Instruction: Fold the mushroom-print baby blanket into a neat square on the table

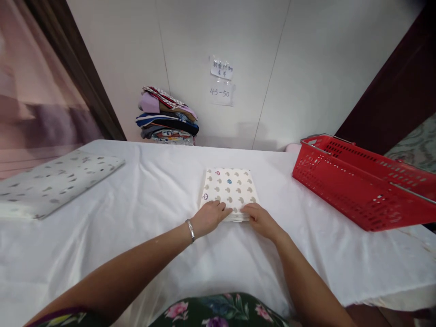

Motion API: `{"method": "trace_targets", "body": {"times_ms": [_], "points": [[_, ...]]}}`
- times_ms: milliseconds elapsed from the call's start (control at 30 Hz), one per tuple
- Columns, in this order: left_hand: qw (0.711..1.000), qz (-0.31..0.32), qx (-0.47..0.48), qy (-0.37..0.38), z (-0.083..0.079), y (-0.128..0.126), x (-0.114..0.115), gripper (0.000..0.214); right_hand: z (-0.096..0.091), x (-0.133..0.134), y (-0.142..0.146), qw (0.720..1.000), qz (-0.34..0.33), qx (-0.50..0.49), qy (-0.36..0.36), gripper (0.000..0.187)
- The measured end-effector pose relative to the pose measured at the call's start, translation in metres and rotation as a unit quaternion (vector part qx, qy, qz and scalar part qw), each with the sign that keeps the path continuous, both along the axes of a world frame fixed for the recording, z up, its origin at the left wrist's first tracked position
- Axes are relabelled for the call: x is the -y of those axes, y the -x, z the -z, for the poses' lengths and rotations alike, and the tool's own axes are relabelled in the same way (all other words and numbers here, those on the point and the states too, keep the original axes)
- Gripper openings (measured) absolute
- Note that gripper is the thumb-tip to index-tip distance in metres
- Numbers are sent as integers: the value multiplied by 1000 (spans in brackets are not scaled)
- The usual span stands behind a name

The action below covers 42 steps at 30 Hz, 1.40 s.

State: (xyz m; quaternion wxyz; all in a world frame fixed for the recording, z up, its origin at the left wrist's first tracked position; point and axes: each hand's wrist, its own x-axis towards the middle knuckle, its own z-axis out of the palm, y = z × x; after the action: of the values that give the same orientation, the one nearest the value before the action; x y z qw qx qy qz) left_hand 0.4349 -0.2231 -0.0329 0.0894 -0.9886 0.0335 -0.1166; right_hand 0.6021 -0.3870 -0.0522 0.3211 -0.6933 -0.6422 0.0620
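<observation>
A folded cream cloth [229,187] with a grey mushroom-like print and a few coloured figures lies flat on the white-covered table. Its near edge shows several stacked layers. My left hand [208,218], with a silver bracelet at the wrist, grips the near left corner, fingers on top and thumb along the near edge. At the near right corner, my right hand [260,219] pinches the edge between thumb and fingers. Parts of both corners are hidden under the hands.
On the right stands a red plastic basket [340,195] with metal handles. A larger folded patterned cloth [61,179] lies at the left. Behind the table is a pile of folded fabrics [168,116] by the wall, where paper notes [221,93] hang. The white tablecloth [153,190] is wrinkled.
</observation>
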Motion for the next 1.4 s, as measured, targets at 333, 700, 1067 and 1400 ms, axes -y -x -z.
{"method": "trace_targets", "body": {"times_ms": [333,700,1067,1400], "points": [[995,-54,29,81,6,-7,0,26,-3,-4,7,999,8,33,-16,28],[991,-32,57,114,12,-1,0,28,-6,-2,6,988,38,147,-18,34],[990,-27,40,129,9,5,3,18,-11,1,7,991,16,120,53,32],[991,-23,16,129,2,4,3,14,-9,1,6,991,17,121,55,28]]}}
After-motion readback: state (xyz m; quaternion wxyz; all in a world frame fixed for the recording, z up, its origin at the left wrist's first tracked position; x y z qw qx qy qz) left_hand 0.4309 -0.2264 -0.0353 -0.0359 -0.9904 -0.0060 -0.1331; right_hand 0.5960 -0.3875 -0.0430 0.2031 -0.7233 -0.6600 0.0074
